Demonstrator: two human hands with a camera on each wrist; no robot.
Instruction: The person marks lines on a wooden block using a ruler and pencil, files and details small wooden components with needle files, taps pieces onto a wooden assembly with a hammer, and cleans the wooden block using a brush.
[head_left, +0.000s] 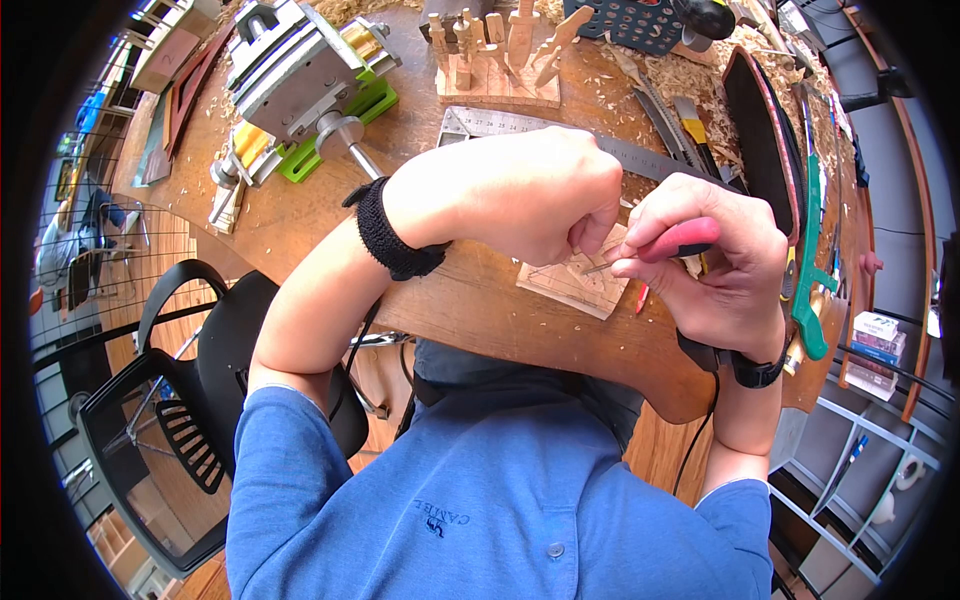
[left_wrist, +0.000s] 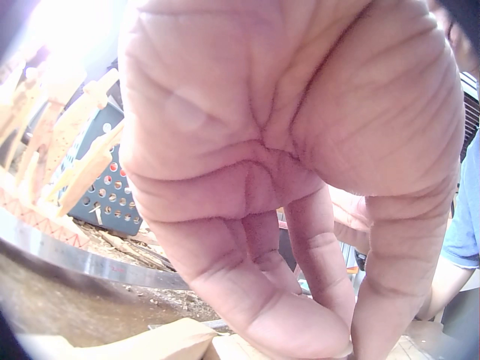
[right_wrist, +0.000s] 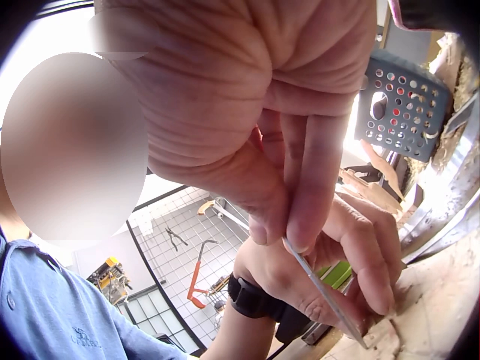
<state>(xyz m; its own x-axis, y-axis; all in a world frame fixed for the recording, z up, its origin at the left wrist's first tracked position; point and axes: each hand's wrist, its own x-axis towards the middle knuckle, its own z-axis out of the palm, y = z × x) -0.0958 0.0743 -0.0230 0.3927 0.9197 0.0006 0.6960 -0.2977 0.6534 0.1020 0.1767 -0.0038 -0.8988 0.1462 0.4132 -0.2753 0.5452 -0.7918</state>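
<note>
In the head view my right hand (head_left: 735,255) grips a red-and-black handle (head_left: 680,240) of a slim hand tool. Its thin metal shaft (right_wrist: 322,289) slants down in the right wrist view, between thumb and fingertips, its tip at a small pale wooden piece (right_wrist: 386,341). My left hand (head_left: 535,195) is bent over the same spot, thumb and fingertips brought together on that piece, with the fingertips (left_wrist: 307,334) partly hiding it. Under both hands lies a flat wooden board (head_left: 590,298) marked with drawn lines.
A metal ruler (head_left: 640,160) crosses the bench behind my hands. Farther back stand a vise (head_left: 300,75), a wooden rack (head_left: 500,85) of carved pieces and a dark perforated basket (head_left: 630,25). Utility knives (head_left: 690,120), wood shavings and a green-handled saw (head_left: 810,310) lie right.
</note>
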